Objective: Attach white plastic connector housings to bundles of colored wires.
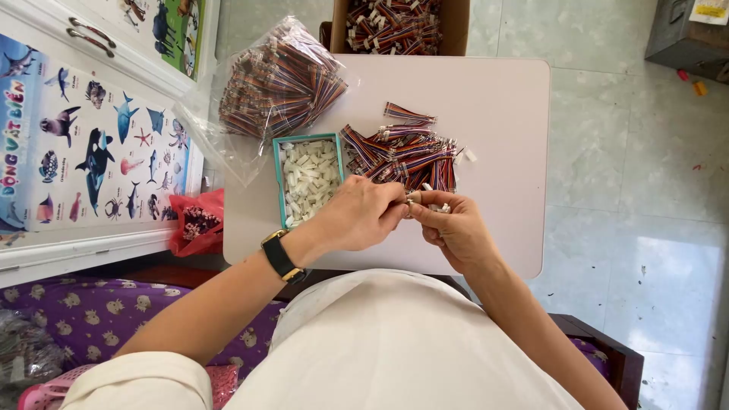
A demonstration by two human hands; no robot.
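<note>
Head cam looks straight down on a small white desk (493,114) with rounded corners, and I can see both hands meeting just in front of its near edge. My left hand (357,216), with a black wristwatch (279,257) on the wrist, has its grip pinched narrow on a tiny connector piece (414,199), and the right hand (456,228) pinches the same bit from the other side, fingertips touching, so both are closed around that one little part. It's too small for me to make out more than a pale plastic end. Just beyond the hands there's a loose pile of short rainbow ribbon cables (406,156) with white plugs, spread over the middle of the desk. Right beside that pile, to the left, sits a teal-rimmed box (278,178) full of white plastic connector housings (310,181). Further back on the left, a clear plastic bag (277,83) stuffed with more of the same cables hangs partly over the desk corner. A cardboard box (454,26) of cables sits past the far edge. Off to the left there's a sea animal poster (83,144) and a crumpled red bag (197,220) just beside the desk, and a tiled floor (630,152) on the right.
</note>
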